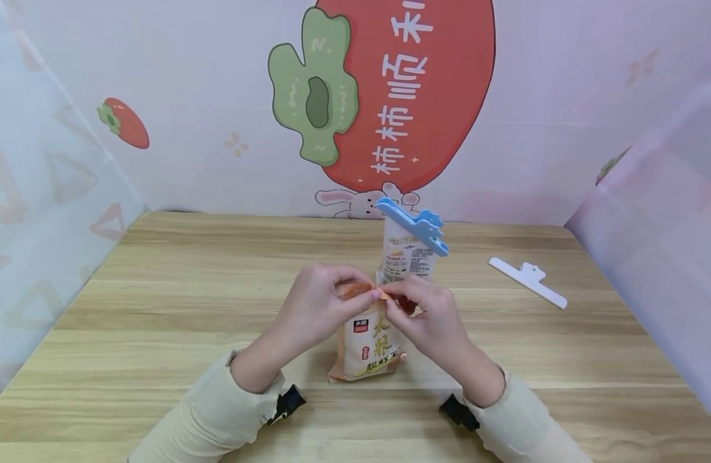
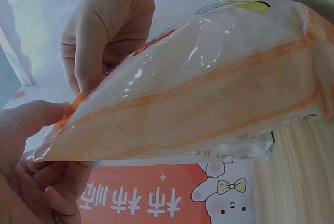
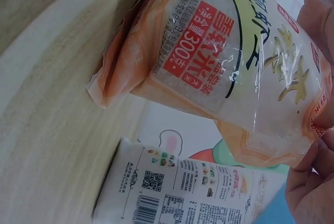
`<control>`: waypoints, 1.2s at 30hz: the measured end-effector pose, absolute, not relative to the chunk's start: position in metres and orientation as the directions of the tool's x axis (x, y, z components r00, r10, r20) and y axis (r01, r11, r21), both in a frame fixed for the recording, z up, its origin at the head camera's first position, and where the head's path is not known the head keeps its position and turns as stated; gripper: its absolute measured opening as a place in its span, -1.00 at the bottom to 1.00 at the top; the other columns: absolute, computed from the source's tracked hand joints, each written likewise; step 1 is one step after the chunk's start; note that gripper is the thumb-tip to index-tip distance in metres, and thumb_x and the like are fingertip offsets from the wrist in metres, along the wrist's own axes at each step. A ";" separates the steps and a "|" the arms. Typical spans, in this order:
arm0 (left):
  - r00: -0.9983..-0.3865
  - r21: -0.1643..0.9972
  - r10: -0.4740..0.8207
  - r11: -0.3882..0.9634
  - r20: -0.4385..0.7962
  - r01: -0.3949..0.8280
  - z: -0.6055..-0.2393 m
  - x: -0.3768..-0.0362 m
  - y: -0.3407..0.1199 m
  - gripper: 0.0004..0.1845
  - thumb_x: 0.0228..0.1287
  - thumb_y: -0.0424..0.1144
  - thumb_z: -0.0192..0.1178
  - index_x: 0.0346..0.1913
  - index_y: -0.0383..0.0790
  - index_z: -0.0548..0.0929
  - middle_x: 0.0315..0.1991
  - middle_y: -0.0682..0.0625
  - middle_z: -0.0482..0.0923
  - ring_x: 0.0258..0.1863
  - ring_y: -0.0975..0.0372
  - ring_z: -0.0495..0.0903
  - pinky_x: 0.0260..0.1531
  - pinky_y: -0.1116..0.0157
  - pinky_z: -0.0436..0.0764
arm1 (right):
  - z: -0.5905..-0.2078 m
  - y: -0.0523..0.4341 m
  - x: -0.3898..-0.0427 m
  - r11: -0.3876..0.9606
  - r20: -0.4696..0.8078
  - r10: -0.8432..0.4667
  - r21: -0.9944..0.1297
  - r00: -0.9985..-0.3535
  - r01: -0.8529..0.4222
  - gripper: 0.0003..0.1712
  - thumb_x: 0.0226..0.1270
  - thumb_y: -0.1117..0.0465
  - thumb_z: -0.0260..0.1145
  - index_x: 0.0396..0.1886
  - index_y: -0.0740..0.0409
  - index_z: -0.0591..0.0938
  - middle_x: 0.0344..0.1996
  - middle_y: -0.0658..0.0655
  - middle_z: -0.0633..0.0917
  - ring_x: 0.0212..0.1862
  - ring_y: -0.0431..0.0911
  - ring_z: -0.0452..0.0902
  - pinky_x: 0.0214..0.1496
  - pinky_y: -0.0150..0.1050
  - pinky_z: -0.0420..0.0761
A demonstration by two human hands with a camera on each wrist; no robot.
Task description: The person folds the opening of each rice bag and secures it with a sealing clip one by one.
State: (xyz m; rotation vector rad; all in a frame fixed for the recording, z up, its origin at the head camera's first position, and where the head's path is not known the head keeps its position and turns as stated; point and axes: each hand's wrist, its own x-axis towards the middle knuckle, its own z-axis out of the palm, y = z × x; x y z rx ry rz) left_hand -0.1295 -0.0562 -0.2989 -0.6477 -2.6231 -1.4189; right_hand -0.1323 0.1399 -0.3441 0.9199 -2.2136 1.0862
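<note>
A clear and orange plastic bag of rice (image 1: 358,344) stands upright on the table, between both hands. My left hand (image 1: 314,308) pinches the bag's top edge between thumb and fingers. Right beside it, my right hand (image 1: 430,315) pinches the same top edge, and the fingertips of the two hands nearly meet. In the left wrist view the bag's orange-striped side (image 2: 198,104) shows, with the left thumb (image 2: 36,117) on its gathered top. The right wrist view shows the printed front (image 3: 209,51) and the right hand's curled fingers (image 3: 308,177) at the mouth.
Just behind stands a white printed bag (image 1: 407,260) with a blue sealing clip (image 1: 415,226) across its top. A white sealing clip (image 1: 529,281) lies on the wooden table (image 1: 158,308) to the right. Printed cloth walls (image 1: 204,96) enclose the back and sides.
</note>
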 end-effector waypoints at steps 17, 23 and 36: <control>-0.878 0.723 0.357 0.508 0.318 0.468 -0.296 -0.129 -0.059 -0.91 0.18 -0.21 0.44 -0.31 -0.16 0.80 -0.35 0.08 0.77 -0.34 0.32 0.68 -0.34 0.46 0.64 | -0.336 0.140 -0.130 0.412 0.534 -0.335 -0.657 -0.776 -0.631 -0.84 0.18 0.40 0.45 -0.23 0.17 0.77 -0.38 0.01 0.71 -0.30 -0.26 0.47 -0.37 -0.36 0.59; -0.872 0.733 0.368 0.487 0.322 0.476 -0.297 -0.128 -0.059 -0.92 0.18 -0.23 0.43 -0.32 -0.17 0.79 -0.36 0.08 0.77 -0.37 0.34 0.65 -0.36 0.45 0.61 | -0.335 0.137 -0.127 0.445 0.460 -0.304 -0.706 -0.834 -0.551 -0.91 0.21 0.35 0.44 -0.28 0.15 0.76 -0.36 0.00 0.68 -0.29 -0.26 0.44 -0.34 -0.38 0.53; -0.825 0.671 0.389 0.484 0.410 0.562 -0.302 -0.127 -0.054 -0.85 0.15 -0.17 0.46 -0.32 -0.18 0.79 -0.35 0.07 0.77 -0.37 0.34 0.68 -0.33 0.47 0.63 | -0.336 0.137 -0.126 0.429 0.417 -0.285 -0.750 -0.863 -0.504 -0.92 0.29 0.25 0.39 -0.38 0.18 0.72 -0.35 0.03 0.66 -0.28 -0.19 0.42 -0.34 -0.39 0.48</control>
